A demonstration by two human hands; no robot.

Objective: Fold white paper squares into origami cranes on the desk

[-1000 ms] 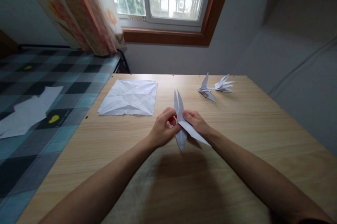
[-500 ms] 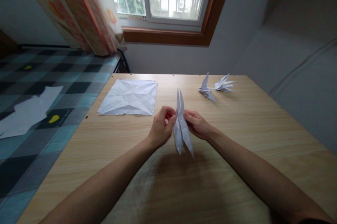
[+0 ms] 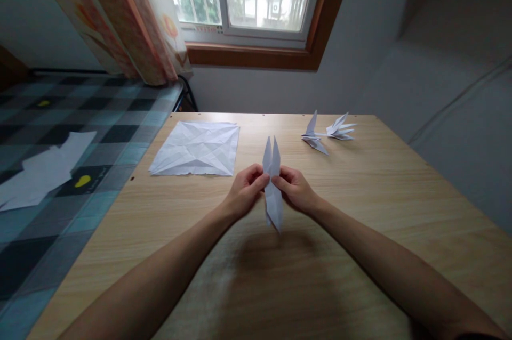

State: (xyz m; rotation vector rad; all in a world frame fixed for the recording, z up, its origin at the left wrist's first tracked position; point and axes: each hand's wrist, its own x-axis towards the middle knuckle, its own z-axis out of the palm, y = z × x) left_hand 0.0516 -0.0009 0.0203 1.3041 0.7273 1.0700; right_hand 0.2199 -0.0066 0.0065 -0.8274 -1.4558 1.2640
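We had the folded paper point(image 3: 274, 204) in front of us, over the near middle of the wooden table point(image 3: 180, 191), its two narrow points toward the far side and its broader part toward us. Our left hand point(image 3: 245, 191) pinched its left edge and our right hand point(image 3: 296, 189) its right edge, thumbs on the face toward us; how the fingers sat behind it we could not tell.

We judged it very light, stiffer where the layers stacked at the waist and softer at the thin points, which would bend or crumple under a careless squeeze. Dry paper should grip well, though the layers might slide over each other. The waist between our thumbs seemed the best hold, pressed flat and lightly, with the tips left alone.

To the far left lay a creased sheet point(image 3: 196, 148); at the far right, two folded pieces point(image 3: 311, 128) stood close together.
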